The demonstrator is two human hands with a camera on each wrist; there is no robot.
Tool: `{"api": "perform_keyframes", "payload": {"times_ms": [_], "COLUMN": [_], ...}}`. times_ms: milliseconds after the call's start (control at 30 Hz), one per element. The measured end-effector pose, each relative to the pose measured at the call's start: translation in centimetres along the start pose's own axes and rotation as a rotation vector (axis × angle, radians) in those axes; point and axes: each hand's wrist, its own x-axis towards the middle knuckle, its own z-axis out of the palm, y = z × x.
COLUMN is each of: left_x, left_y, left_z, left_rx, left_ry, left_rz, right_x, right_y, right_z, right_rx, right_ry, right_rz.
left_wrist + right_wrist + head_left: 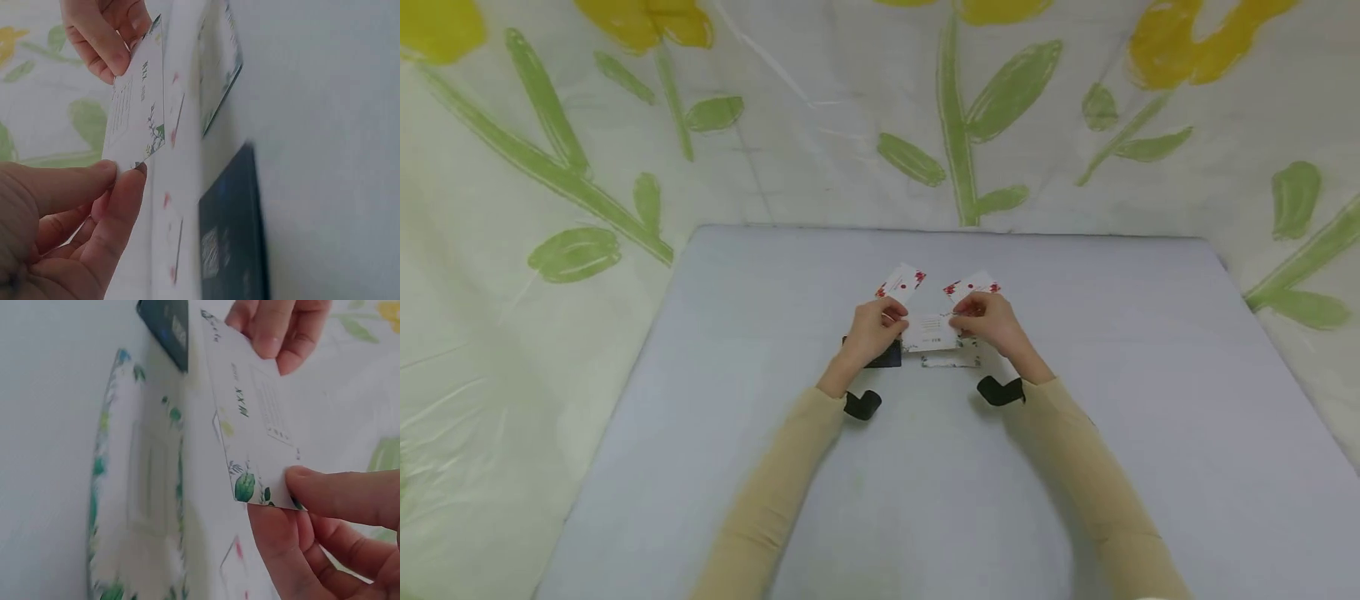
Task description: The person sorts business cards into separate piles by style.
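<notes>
Smooth tabletop (925, 500); pinched rectangular card (928, 332).

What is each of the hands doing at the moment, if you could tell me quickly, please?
Left hand: holding, pinching one end of the white leaf-printed card.
Right hand: holding, pinching the opposite end of that card.

Your head camera looks down over the table (1105, 333) toward its far edge; close wrist views share the raised card (134, 103).
</notes>
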Motion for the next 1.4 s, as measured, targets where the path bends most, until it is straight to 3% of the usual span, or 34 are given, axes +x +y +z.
{"api": "perform_keyframes", "payload": {"times_ms": [233, 600, 1033, 1267, 1400], "left_x": [0.0, 0.3, 0.4, 0.7, 1.1], "left_y": [0.2, 0.2, 0.8, 1.0, 1.4], "left_z": [2.3, 4.1, 4.8, 4.6, 4.3], "left_rx": [0.094, 0.207, 0.398, 0.396, 0.407], "left_ry": [-0.055, -0.1, -0.135, -0.152, -0.167], "left_rz": [-0.015, -0.036, -0.053, -0.045, -0.045], "right_x": [-1.2, -1.2, -1.1, -0.9, -0.8], "right_y": [1.3, 2.2, 1.9, 1.5, 1.0], "right_z": [-1.2, -1.2, -0.3, -0.4, -1.5], "right_rx": [-0.061, -0.231, -0.481, -0.545, -0.533], "right_ry": [-0.016, -0.018, -0.009, -0.059, -0.066], "right_rz": [0.086, 0.147, 0.099, 0.103, 0.08]}}
